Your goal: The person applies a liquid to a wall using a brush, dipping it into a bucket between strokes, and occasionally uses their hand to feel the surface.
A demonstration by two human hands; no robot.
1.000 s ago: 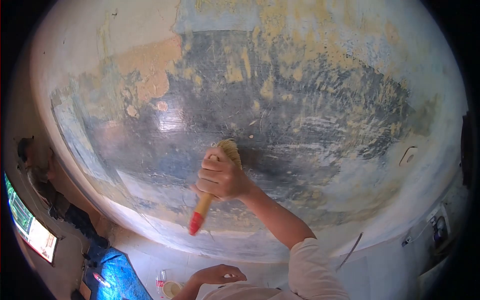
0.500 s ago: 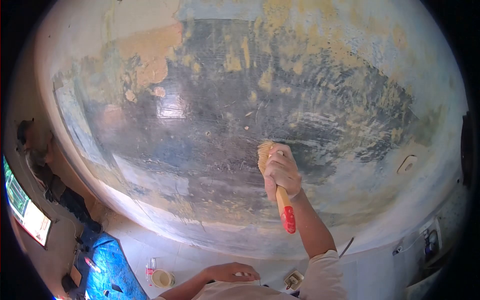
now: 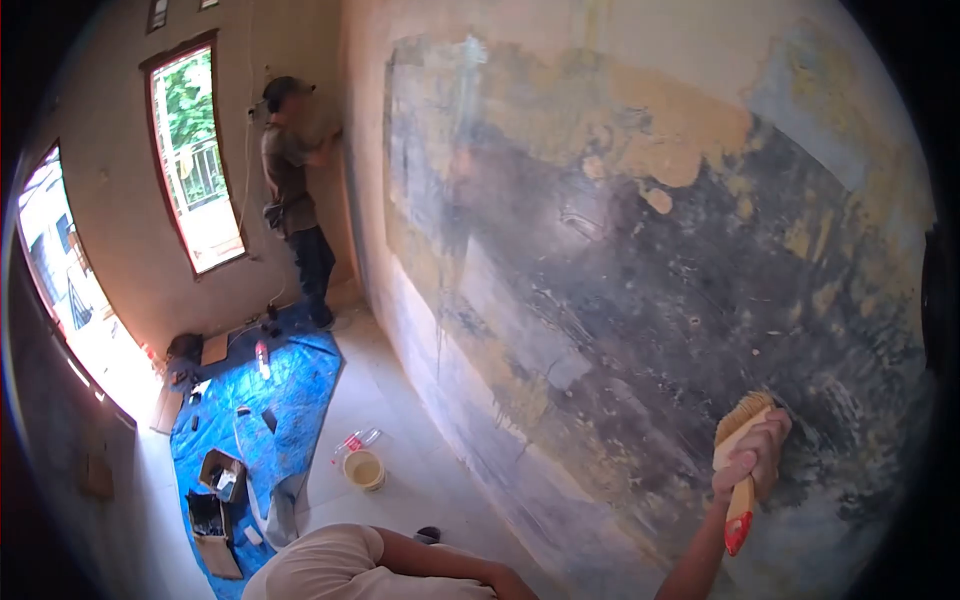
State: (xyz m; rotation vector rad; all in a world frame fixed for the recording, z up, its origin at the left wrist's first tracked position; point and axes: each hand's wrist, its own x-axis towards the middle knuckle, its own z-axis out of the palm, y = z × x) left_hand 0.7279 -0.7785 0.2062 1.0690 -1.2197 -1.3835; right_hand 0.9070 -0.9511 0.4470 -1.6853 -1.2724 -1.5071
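Observation:
My right hand is closed around the wooden handle of a wide paint brush, low on the right side of the wall. Its pale bristles point up and to the left, close against the dark patch on the wall, and the red handle end hangs below my fist. Yellowish and peach blotches border that dark patch. Only my left forearm shows, crossing in front of my body at the bottom edge; the left hand is out of sight below the frame.
A co-worker stands at the far corner, hand against the wall. On the floor lie a blue tarp with boxes and tools, a plastic bottle and a pale bucket. A tall window and a bright doorway are at left.
The view has swung left, bringing the co-worker, window and tarp further in. My right hand still grips the brush at the wall. My left hand has dropped out of view.

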